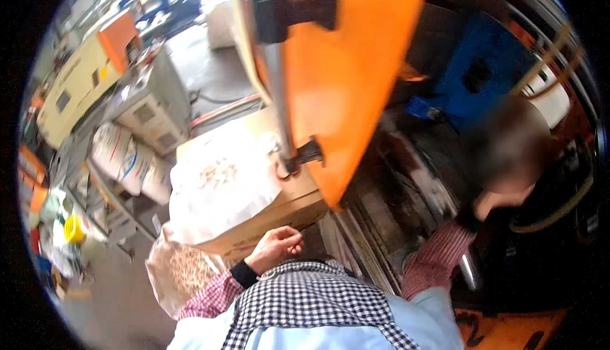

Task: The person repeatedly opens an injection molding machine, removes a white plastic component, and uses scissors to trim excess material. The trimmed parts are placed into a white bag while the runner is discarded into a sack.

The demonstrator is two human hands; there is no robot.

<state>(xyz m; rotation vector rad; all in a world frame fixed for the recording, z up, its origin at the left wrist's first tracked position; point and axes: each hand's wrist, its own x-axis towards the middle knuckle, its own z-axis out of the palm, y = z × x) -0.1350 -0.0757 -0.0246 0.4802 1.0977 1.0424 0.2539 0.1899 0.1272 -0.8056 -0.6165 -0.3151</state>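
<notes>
My left hand (275, 249) is held low in front of my checked apron, its fingers loosely curled with nothing showing in them. It is beside the front of a cardboard box (267, 220). A white sheet (190, 213) lies over the box, with small pale pieces (218, 173) heaped on it. My right arm stretches out to the right into the dark part of a machine. Only the back of my right hand (505, 199) shows; a blurred patch covers the fingers, so what they touch is hidden.
An orange machine door (346, 77) with a metal bar and black handles stands ahead. Metal rails (365, 248) run below it. At the lower left, a sack (166, 280) holds pale scraps. Farther left are white bags (124, 159), a grey cabinet (152, 112) and a yellow container (74, 228).
</notes>
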